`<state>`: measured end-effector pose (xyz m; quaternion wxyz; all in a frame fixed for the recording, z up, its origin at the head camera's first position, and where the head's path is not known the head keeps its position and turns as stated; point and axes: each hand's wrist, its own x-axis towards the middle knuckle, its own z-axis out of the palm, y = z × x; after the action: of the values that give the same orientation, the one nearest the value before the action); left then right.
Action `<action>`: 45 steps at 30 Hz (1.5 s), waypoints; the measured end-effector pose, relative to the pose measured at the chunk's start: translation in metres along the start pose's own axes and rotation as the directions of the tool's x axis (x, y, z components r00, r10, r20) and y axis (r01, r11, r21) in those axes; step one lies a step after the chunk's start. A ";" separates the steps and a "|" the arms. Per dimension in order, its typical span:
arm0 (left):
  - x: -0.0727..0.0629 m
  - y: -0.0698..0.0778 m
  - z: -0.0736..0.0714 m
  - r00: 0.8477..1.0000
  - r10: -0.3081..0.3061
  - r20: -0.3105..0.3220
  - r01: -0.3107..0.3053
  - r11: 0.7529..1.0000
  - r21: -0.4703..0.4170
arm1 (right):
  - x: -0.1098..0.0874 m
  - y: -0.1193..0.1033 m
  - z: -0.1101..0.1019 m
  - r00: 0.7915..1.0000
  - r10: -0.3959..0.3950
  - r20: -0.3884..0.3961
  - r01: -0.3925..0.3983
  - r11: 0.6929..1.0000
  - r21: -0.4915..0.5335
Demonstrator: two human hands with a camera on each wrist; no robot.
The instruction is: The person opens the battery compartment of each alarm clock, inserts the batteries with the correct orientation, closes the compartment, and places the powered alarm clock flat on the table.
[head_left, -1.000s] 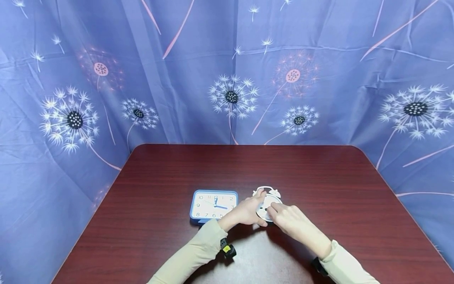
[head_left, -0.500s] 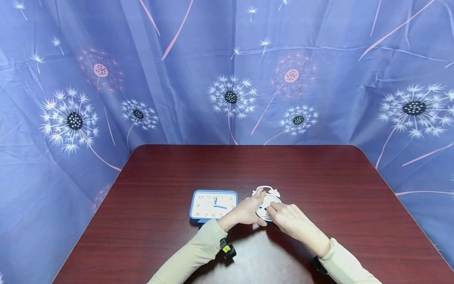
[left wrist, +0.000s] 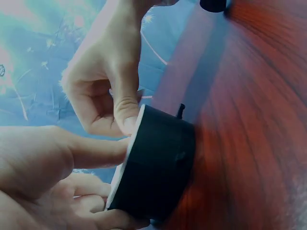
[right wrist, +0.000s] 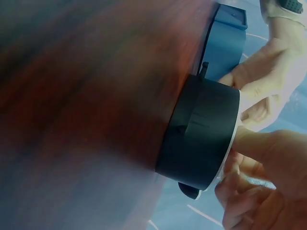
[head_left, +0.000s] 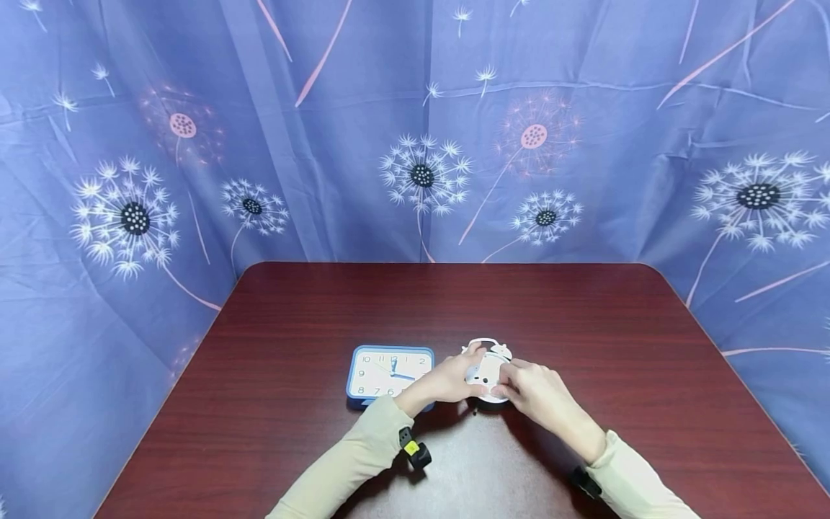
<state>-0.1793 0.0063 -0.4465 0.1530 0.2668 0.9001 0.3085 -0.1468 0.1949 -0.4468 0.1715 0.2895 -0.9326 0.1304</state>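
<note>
A white twin-bell alarm clock [head_left: 491, 369] lies flat on the table, its bells and handle toward the far side. Its upper surface is white with a few dark spots, and its deep side [left wrist: 158, 163] looks black in the wrist views. My left hand [head_left: 452, 378] grips it from the left, thumb at the near rim and fingers at the far rim. From the right, my right hand [head_left: 537, 389] has thumb and fingers bent together at the white upper rim, partly covering it. Just left stands a blue rectangular clock [head_left: 389, 371] with a white numbered dial, overlapped by my left wrist.
The dark red wooden table [head_left: 324, 303] runs back to a blue curtain [head_left: 350, 144] printed with dandelions. A black wrist camera with a yellow mark [head_left: 415, 448] hangs at my left sleeve, low over the table.
My right hand has shifted slightly right, its thumb now at the clock's near rim. More of the white surface shows between the hands. The left hand keeps its hold; the blue clock stays put.
</note>
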 end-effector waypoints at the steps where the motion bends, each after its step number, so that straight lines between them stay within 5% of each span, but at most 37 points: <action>1: 0.000 0.000 0.001 1.000 -0.009 -0.017 0.009 1.000 -0.004 | 0.000 0.000 0.000 1.000 0.022 0.011 -0.022 1.000 0.010; 7: 0.001 0.001 0.004 0.993 -0.068 -0.093 0.067 0.998 -0.013 | 0.000 0.004 0.001 0.990 0.104 0.092 -0.115 0.986 0.125; 15: 0.002 0.007 0.004 0.988 -0.109 -0.109 0.110 0.994 0.004 | 0.006 0.011 -0.002 0.956 0.194 0.221 -0.259 0.911 0.320; 26: 0.002 0.010 0.004 0.975 -0.135 -0.178 0.138 0.990 0.005 | 0.018 0.014 -0.005 0.850 0.402 0.341 -0.501 0.818 0.283; 45: 0.007 0.013 0.004 0.959 -0.159 -0.234 0.179 0.982 0.065 | 0.029 0.017 -0.004 0.775 0.417 0.474 -0.587 0.753 0.297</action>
<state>-0.1782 0.0215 -0.4420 0.0633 0.1583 0.9435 0.2841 -0.1780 0.1955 -0.4342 -0.1224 0.0727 -0.9381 0.3156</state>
